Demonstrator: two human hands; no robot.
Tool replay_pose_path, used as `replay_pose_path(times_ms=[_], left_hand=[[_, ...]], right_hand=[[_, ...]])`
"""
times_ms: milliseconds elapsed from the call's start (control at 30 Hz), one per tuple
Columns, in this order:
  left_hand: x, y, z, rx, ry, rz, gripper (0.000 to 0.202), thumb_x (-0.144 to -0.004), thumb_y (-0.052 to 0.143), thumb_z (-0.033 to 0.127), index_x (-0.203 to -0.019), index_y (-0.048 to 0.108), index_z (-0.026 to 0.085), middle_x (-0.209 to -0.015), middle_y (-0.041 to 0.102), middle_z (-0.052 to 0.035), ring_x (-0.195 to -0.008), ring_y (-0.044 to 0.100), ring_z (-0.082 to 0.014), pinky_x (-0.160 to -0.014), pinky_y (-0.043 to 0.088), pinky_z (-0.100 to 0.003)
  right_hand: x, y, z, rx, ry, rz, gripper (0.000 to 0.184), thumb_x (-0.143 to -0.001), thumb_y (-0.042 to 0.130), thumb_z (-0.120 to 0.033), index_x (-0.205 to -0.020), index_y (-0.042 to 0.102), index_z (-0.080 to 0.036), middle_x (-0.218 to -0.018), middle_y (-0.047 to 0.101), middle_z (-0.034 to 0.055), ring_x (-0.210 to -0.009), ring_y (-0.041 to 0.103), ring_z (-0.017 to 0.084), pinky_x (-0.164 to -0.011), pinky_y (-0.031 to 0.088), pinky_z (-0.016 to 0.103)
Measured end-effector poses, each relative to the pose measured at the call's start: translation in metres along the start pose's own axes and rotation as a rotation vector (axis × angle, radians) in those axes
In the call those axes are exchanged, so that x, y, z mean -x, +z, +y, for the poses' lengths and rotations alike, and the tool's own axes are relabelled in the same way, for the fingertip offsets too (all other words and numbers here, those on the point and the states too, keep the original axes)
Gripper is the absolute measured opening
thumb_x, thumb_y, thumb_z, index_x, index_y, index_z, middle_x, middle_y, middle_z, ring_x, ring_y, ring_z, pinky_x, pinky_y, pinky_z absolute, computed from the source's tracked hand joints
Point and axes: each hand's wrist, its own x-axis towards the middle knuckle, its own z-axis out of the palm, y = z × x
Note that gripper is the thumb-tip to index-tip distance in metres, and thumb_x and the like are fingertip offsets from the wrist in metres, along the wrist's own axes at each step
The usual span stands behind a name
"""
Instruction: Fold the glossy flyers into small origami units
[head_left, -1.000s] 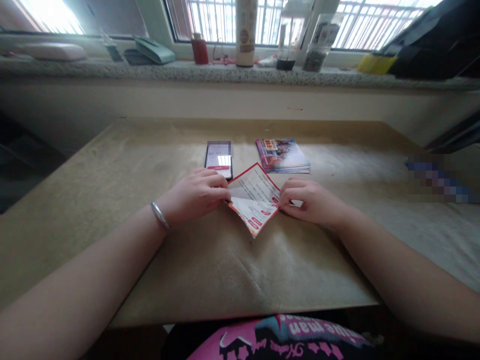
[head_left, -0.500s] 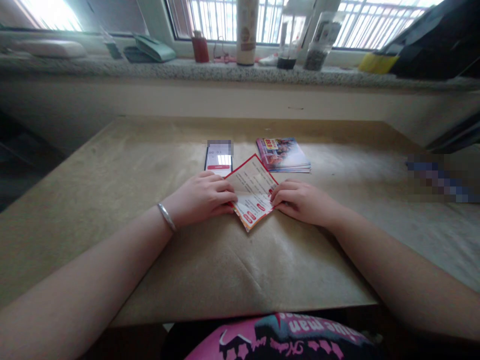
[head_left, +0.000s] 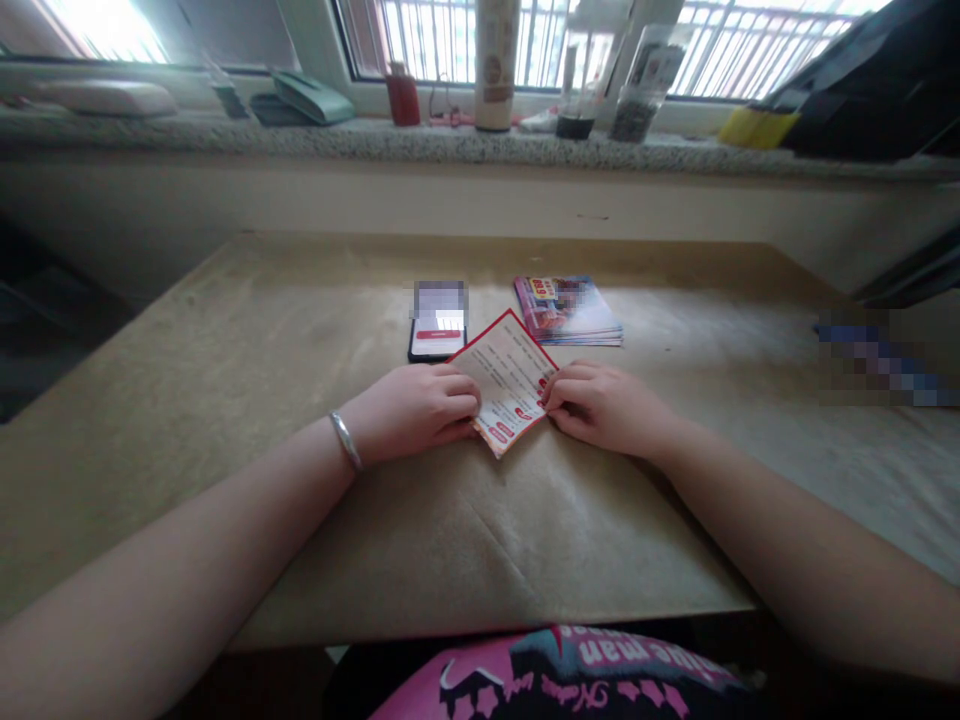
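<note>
A square printed flyer with a red border lies turned cornerwise on the table, one point toward me. My left hand, with a silver bangle at the wrist, is closed on its left corner. The right corner is pinched between the thumb and fingers of my right hand. Just beyond my left hand lies a phone with its screen lit. A stack of colourful flyers rests past the far right edge of the held sheet.
A pale brown cover lies over the table. On the stone windowsill behind stand a red bottle, a tall pale canister and clear containers. A dark bag sits at the right end. A blurred bluish object lies at the table's right.
My left hand has shifted slightly right and toward me along the flyer's left edge, uncovering the phone's lower end. My right hand stays almost still at the right corner.
</note>
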Motion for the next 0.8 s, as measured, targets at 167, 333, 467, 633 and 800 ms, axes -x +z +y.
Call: replay_pose_path(times_ms=[167,333,467,633,800], left_hand=[[-0.001,-0.003,0.005,0.074,-0.074,0.003,0.027,-0.088,0.056,0.042,-0.084,0.064,0.016,-0.090,0.066,-0.0066,-0.085,0.061,-0.0181,-0.074,0.049,-0.028],[-0.005,0.001,0.016,0.143,-0.084,0.086,0.026,-0.089,0.054,0.040,-0.091,0.065,0.016,-0.085,0.065,-0.0048,-0.077,0.059,-0.0167,-0.069,0.047,-0.028],[-0.007,0.005,0.019,0.117,-0.054,0.142,0.027,-0.093,0.047,0.035,-0.090,0.068,0.019,-0.085,0.065,-0.0051,-0.078,0.060,-0.0171,-0.069,0.046,-0.028],[-0.005,0.008,0.016,0.201,-0.073,0.169,0.024,-0.091,0.047,0.028,-0.084,0.069,0.019,-0.091,0.068,-0.0043,-0.082,0.062,-0.0159,-0.073,0.047,-0.027],[-0.005,0.007,0.010,0.332,-0.201,0.128,0.020,-0.084,0.049,0.021,-0.077,0.067,0.016,-0.089,0.068,-0.0052,-0.080,0.062,-0.0157,-0.074,0.048,-0.026]], right_hand=[[-0.003,0.001,-0.007,0.004,0.119,0.041,0.009,-0.079,0.054,-0.016,-0.071,0.059,-0.018,-0.080,0.066,0.0057,-0.076,0.060,0.017,-0.069,0.046,0.027],[-0.005,0.003,-0.010,0.019,0.157,0.052,0.008,-0.077,0.055,-0.015,-0.070,0.057,-0.019,-0.079,0.066,0.0051,-0.076,0.060,0.017,-0.070,0.045,0.027],[-0.004,0.003,-0.007,-0.013,0.116,0.042,0.008,-0.077,0.055,-0.013,-0.071,0.057,-0.019,-0.084,0.068,0.0055,-0.081,0.061,0.018,-0.073,0.047,0.028],[-0.003,0.005,-0.002,-0.032,0.013,0.030,0.010,-0.080,0.053,-0.013,-0.078,0.060,-0.020,-0.091,0.070,0.0052,-0.087,0.063,0.018,-0.078,0.049,0.030],[-0.006,0.009,-0.003,-0.049,-0.063,0.041,0.013,-0.086,0.051,-0.016,-0.085,0.063,-0.021,-0.097,0.071,0.0051,-0.091,0.064,0.018,-0.081,0.050,0.031]])
